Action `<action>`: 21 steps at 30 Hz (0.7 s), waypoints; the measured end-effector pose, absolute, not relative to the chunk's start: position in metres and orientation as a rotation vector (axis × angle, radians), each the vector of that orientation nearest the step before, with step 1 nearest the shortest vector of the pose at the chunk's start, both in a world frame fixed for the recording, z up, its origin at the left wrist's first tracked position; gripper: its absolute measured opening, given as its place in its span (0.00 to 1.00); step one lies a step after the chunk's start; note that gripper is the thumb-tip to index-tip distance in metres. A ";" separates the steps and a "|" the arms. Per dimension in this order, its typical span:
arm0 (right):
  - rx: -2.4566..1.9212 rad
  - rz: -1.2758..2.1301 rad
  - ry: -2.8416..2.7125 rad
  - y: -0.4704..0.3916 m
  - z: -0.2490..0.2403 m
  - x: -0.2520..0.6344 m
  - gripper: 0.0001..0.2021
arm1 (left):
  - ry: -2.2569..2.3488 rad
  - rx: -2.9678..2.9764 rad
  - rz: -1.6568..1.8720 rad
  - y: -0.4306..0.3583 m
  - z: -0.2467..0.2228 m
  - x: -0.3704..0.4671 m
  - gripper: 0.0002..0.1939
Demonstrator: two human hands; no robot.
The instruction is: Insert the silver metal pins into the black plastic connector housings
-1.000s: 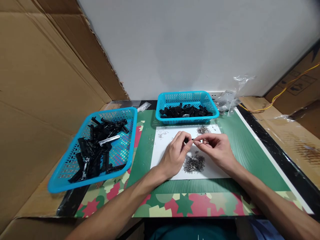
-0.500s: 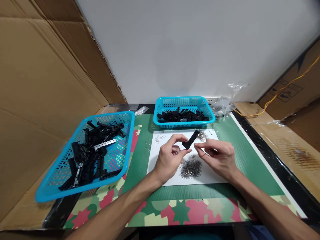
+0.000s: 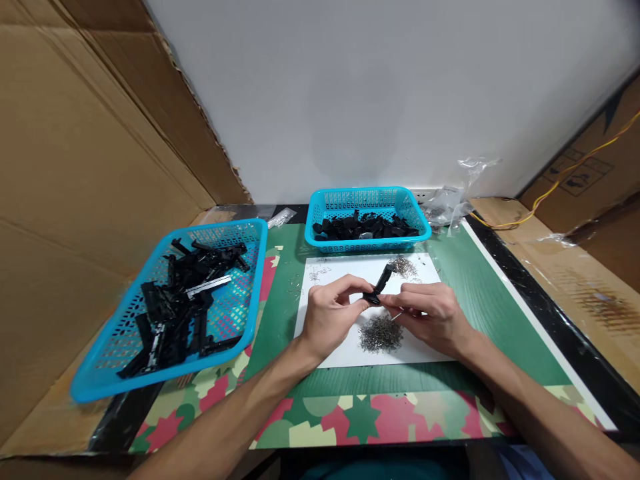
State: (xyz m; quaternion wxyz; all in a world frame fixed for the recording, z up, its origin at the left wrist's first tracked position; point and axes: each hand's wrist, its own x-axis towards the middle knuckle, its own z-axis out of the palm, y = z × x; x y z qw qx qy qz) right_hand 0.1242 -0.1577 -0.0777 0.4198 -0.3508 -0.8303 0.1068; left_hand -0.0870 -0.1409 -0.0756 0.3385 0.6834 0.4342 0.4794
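My left hand point(image 3: 327, 317) is closed on a black L-shaped plastic part point(image 3: 383, 280) and holds it tilted above a white sheet point(image 3: 335, 347). The thumb and fingertips of my right hand point(image 3: 433, 312) are pinched against the part's lower end. A thin, light-coloured metal rod point(image 3: 397, 316) sticks out from under the right fingers; its full shape is hidden. Whatever small thing may be between the right fingertips does not show. Just below both hands lies a pile of small metal pieces point(image 3: 381, 335).
A blue basket point(image 3: 260, 287) of long black parts stands at left. Another blue basket point(image 3: 367, 245) of smaller black pieces is at the back. A second metal pile point(image 3: 404, 267) lies behind the hands. A clear plastic bag point(image 3: 445, 205) and yellow wire point(image 3: 537, 200) are back right.
My right hand has come left, and its fingertips now touch the black part. The part has been turned and lowered slightly in my left hand. The view has shifted a little.
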 end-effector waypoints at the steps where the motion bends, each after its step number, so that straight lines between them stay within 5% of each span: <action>1: -0.869 0.307 -2.091 -0.157 -0.077 0.125 0.11 | 1.125 1.773 1.233 -0.140 -0.076 -0.087 0.07; 14: -1.013 1.104 -1.849 -0.155 -0.066 0.134 0.05 | 0.999 1.631 1.027 -0.141 -0.086 -0.092 0.05; 21: -0.953 1.264 -1.819 -0.149 -0.063 0.140 0.08 | 0.932 1.398 0.863 -0.143 -0.073 -0.085 0.27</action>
